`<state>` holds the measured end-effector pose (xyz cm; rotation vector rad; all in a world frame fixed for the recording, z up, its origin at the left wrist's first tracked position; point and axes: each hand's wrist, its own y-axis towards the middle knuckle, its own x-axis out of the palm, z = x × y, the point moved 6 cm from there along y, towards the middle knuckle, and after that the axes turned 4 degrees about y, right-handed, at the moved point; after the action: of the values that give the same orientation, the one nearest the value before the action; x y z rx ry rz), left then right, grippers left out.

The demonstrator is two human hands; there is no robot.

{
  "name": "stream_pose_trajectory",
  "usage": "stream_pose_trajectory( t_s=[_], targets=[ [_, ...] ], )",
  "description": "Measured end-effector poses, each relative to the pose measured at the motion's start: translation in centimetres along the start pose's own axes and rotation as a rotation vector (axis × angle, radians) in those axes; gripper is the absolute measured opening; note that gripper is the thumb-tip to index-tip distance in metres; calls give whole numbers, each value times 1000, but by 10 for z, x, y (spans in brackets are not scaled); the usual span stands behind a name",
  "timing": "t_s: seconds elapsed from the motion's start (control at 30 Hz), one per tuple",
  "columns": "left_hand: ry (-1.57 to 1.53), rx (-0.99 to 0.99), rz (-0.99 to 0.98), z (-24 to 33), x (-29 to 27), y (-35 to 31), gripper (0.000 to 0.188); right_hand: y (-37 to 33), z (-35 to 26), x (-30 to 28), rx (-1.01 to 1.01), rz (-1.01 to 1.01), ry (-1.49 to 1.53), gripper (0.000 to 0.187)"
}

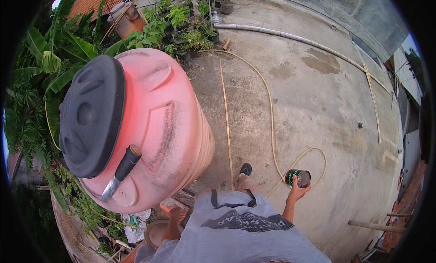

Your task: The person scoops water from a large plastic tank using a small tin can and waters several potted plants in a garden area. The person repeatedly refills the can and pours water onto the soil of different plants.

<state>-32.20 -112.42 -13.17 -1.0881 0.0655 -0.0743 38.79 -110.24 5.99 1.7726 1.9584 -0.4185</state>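
In the head view, grasping a can point(292, 177) with the right hand point(298, 191), held well apart from what looks like the left hand point(176, 214). Seemingly upright along its long axis, with its round top showing and its green side toward the left hand. As for that left hand, cannot tell whether clenched or released. Forward and left of it, and nearer to it than to the right hand, a knife point(121, 173) lying on the shoulder of the pink tank point(184, 122), slanting, handle farther forward, blade leftward and back. Just past the can, below the right hand, a looped hose point(271, 111) on the floor point(313, 127).
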Motion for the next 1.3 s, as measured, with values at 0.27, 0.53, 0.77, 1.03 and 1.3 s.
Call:
stream_pose_trajectory(
  t_s=[0.27, 0.53, 0.77, 1.03, 1.3],
  targets=[
    [229, 9, 35, 109, 175, 13, 32, 119, -53, 99, -47, -109, -39, 91],
    [-29, -352, 139, 149, 265, 140, 27, 221, -122, 237, -88, -155, 15, 90],
    [68, 43, 243, 371, 316, 267, 33, 297, -199, 377, -128, -180, -32, 90],
    [-356, 355, 267, 724, 318, 290, 55, 357, -321, 551, -305, -347, -16, 92],
    [-424, 94, 509, 650, 310, 360, 40, 372, -453, 776, -430, -591, -7, 95]
  ],
)
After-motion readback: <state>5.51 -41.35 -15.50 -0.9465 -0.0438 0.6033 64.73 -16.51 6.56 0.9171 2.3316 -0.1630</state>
